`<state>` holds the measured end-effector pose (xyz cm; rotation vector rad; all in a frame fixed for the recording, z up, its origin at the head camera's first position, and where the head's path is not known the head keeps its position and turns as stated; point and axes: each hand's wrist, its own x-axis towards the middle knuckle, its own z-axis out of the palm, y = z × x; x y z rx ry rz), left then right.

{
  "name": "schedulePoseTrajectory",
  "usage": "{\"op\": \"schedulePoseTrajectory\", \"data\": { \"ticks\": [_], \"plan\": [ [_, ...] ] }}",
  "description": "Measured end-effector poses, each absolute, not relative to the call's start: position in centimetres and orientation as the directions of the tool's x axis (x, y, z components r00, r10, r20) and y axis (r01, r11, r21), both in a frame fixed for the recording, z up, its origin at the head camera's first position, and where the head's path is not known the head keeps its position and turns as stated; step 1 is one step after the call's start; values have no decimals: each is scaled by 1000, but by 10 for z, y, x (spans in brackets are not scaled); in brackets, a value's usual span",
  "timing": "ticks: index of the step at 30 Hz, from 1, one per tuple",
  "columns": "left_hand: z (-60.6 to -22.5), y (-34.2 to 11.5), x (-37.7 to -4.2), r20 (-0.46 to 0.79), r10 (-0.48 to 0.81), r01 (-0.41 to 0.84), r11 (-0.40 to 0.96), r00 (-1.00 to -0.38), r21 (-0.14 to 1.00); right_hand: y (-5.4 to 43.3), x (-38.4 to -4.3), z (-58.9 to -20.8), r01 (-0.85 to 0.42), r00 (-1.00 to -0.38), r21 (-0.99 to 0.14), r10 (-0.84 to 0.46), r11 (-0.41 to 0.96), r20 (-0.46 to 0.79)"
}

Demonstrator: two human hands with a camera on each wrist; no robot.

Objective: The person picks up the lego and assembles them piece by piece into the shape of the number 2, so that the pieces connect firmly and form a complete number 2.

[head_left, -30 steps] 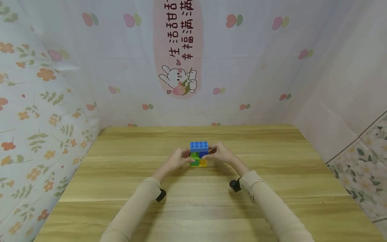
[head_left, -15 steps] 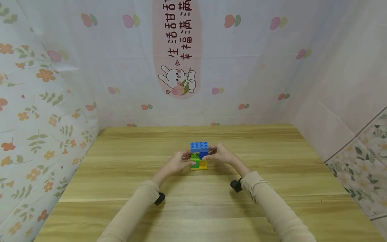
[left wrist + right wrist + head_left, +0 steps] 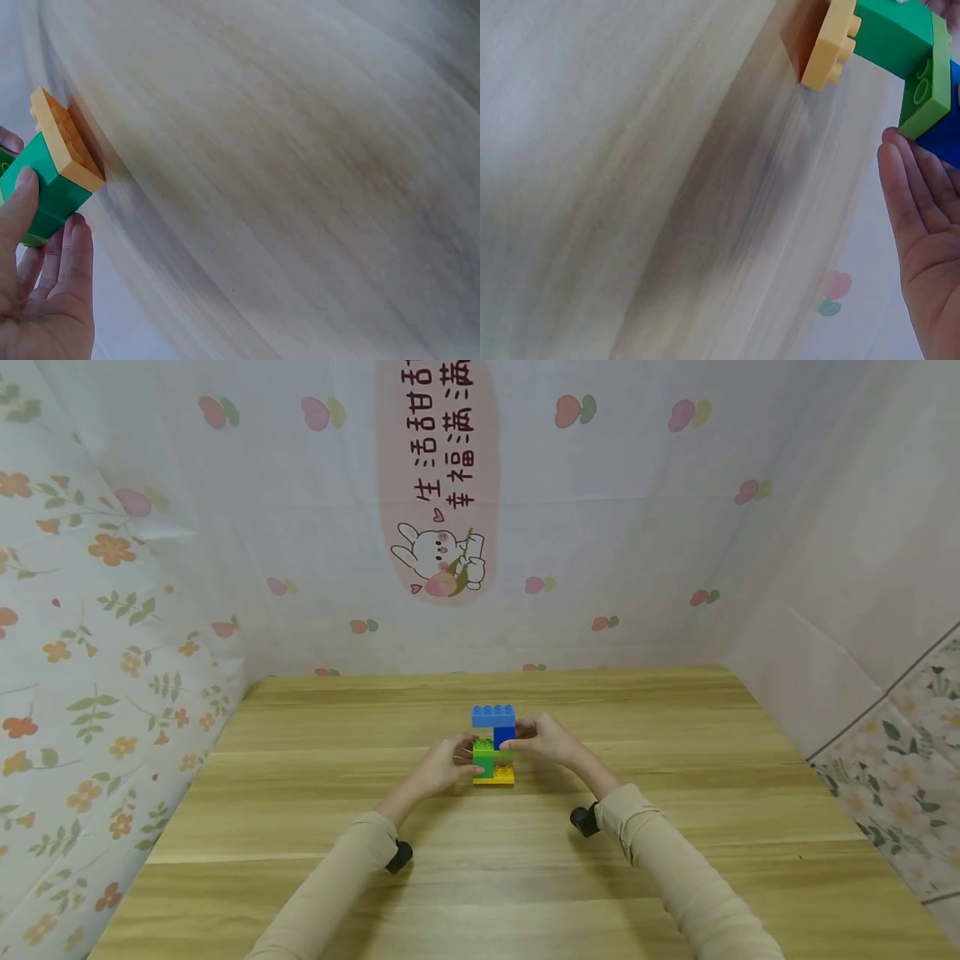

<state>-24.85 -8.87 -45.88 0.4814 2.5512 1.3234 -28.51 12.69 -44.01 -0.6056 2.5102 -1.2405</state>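
A stack of toy building bricks stands between my hands in the head view. At its bottom is a yellow brick plate (image 3: 504,775), with a green brick (image 3: 52,186) on its left half. A light green plate (image 3: 930,90) lies over that, then a dark blue brick (image 3: 505,738) on the right side, topped by a light blue plate (image 3: 492,718). My left hand (image 3: 444,762) pinches the green brick from the left, thumb on its front. From the right, my right hand (image 3: 551,742) pinches the dark blue brick. Whether the yellow plate touches the table, I cannot tell.
The wooden table (image 3: 480,877) spreads around the stack on all sides. A white printed cloth (image 3: 315,527) hangs behind its far edge, and flowered cloth (image 3: 112,693) covers the left side. Each sleeve has a black wrist camera (image 3: 585,820) at its cuff.
The stack has tipped more upright: its top has leaned away and its yellow base has come nearer. More of the green brick's front shows. Both hands keep their grip.
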Motion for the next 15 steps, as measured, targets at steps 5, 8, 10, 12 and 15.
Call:
{"op": "schedulePoseTrajectory", "data": {
  "ticks": [5,8,10,12,15],
  "plan": [
    [-460,-90,-247,-63,396,182,550,-916,815,124,-284,-442,-229,-882,-804,-467,549,-67],
    [-460,-90,-245,-95,425,171,546,-900,820,124,-284,-443,-203,-881,-812,-464,547,-91],
    [-460,-89,-244,-121,431,151,545,-894,825,125,-283,-444,-180,-880,-823,-463,539,-111],
    [-461,-89,-244,-135,427,130,536,-894,834,124,-283,-444,-148,-879,-837,-458,527,-133],
    [-462,-88,-244,-131,414,123,534,-901,836,122,-283,-445,-119,-878,-852,-455,510,-149]
  ]
}}
